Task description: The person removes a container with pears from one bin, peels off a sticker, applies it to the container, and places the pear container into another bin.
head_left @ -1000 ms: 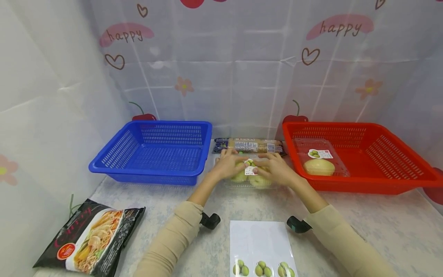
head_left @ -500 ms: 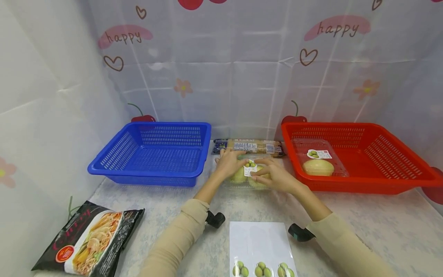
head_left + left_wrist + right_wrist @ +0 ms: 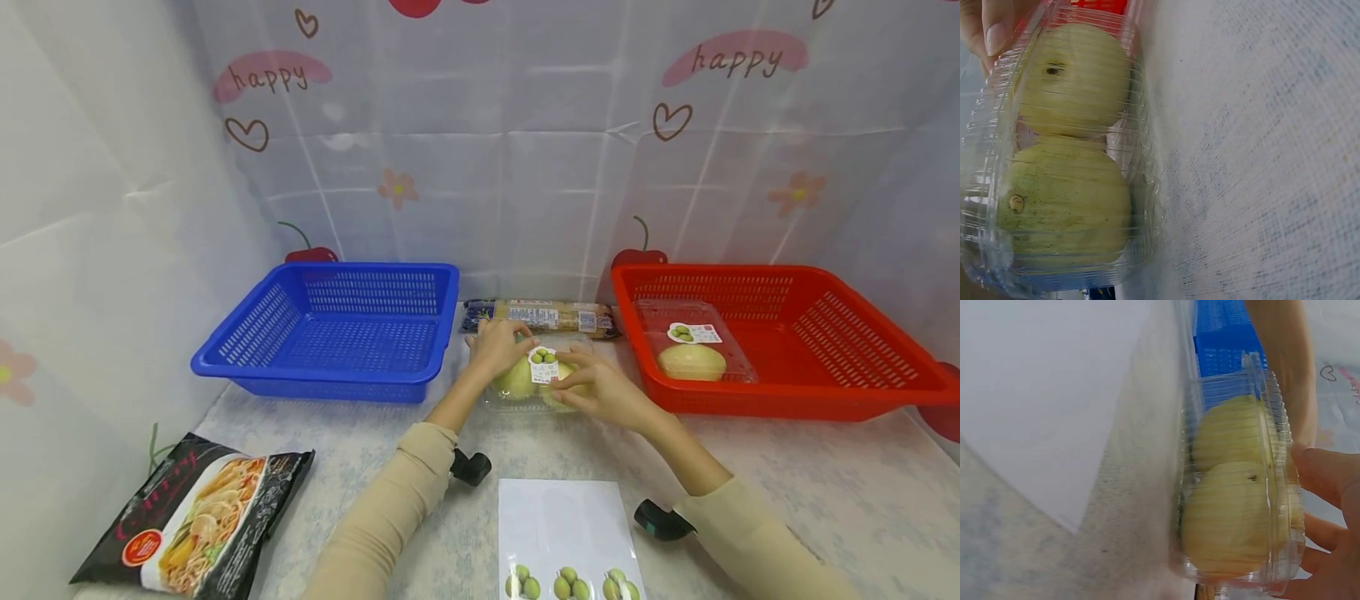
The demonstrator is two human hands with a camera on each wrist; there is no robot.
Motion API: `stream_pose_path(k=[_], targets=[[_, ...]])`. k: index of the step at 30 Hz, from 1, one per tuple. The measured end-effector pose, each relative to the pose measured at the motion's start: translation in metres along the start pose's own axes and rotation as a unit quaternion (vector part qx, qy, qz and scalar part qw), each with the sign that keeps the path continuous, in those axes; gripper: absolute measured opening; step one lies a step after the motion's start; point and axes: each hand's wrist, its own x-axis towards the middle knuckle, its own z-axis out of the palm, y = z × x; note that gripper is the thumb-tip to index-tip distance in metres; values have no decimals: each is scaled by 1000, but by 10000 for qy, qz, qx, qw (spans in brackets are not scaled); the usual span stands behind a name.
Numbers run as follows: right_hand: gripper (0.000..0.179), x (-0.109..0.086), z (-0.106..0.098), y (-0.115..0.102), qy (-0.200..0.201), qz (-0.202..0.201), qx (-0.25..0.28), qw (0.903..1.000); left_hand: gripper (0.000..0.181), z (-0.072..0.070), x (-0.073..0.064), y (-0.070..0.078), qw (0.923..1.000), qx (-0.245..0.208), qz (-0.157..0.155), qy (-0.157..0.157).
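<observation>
A clear plastic clamshell box of pale yellow-green fruits stands on the table between two baskets. Its lid bears a white label printed with green fruits. My left hand rests over the lid's left side, thumb at the label's upper left. Over the right side is my right hand, with its thumb and forefinger extended toward the label's right edge. In the right wrist view its fingertips meet the lid. The left wrist view shows two whole fruits through the ribbed side wall.
A blue basket stands left. The red basket at right holds another labelled box with a fruit. Behind the middle box lies a long packet. A black noodle packet is at front left, a white picture sheet in front.
My right hand has drawn back a little toward me and right, so more of the label and lid shows. My left hand has stayed on the lid, its forearm shifting slightly right.
</observation>
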Motion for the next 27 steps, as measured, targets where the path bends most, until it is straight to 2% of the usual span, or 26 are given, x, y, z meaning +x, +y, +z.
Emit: stream_pose_path(k=[11, 14, 18, 20, 23, 25, 27], targets=[[23, -13, 5, 1, 685, 96, -192, 9974, 27, 3, 0, 0, 9996, 88, 102, 248], [32, -17, 8, -1, 877, 23, -650, 9940, 26, 3, 0, -1, 9993, 35, 118, 362], [41, -25, 12, -4, 1288, 44, -1384, 9820, 24, 3, -2, -2, 9984, 58, 128, 549], [43, -31, 14, -8, 1540, 192, -1559, 9755, 25, 3, -3, -2, 9978, 144, 147, 637], [48, -41, 16, -15, 1852, 489, -1536, 9694, 26, 2, -5, -2, 9971, 217, 231, 685], [48, -46, 17, -20, 1870, 754, -1392, 9695, 26, 2, -5, -4, 9976, 169, 300, 600], [44, -51, 17, -26, 1646, 1068, -1020, 9752, 25, 1, -5, -5, 9980, 78, 371, 500]])
